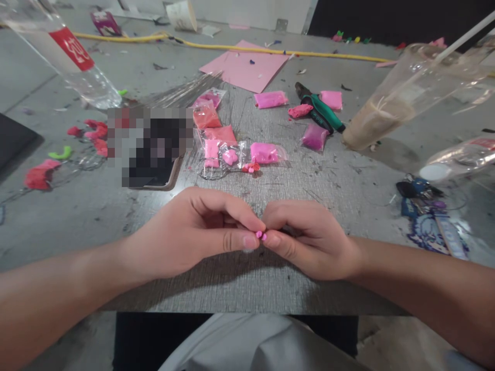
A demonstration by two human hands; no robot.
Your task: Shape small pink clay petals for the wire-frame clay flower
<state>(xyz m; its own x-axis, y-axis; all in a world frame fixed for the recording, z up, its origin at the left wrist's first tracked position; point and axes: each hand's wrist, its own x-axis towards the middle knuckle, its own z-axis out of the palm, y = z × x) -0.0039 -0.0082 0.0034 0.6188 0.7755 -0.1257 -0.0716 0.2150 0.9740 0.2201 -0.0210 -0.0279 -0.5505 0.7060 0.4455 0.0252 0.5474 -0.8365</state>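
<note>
Both hands meet over the near part of the grey table (232, 288). Between their fingertips is a tiny pink piece of clay (261, 235). My left hand (193, 232) pinches it from the left with thumb and forefinger. From the right, the thumb and curled forefinger of my right hand (313, 234) press on the same piece. Beyond the hands lie a pink clay packet (266, 153), a small clear bag with a pink flower shape (230, 157), red-orange packets (220, 135) and a small red and pink clay piece (251, 168).
A phone (154, 170) lies left of the packets, a water bottle (85, 77) behind it. Green-handled pliers (320, 111), a drink cup (379, 116), another bottle (460, 157) and keys with charms (425, 206) are right. A yellow cable (232, 48) crosses the back.
</note>
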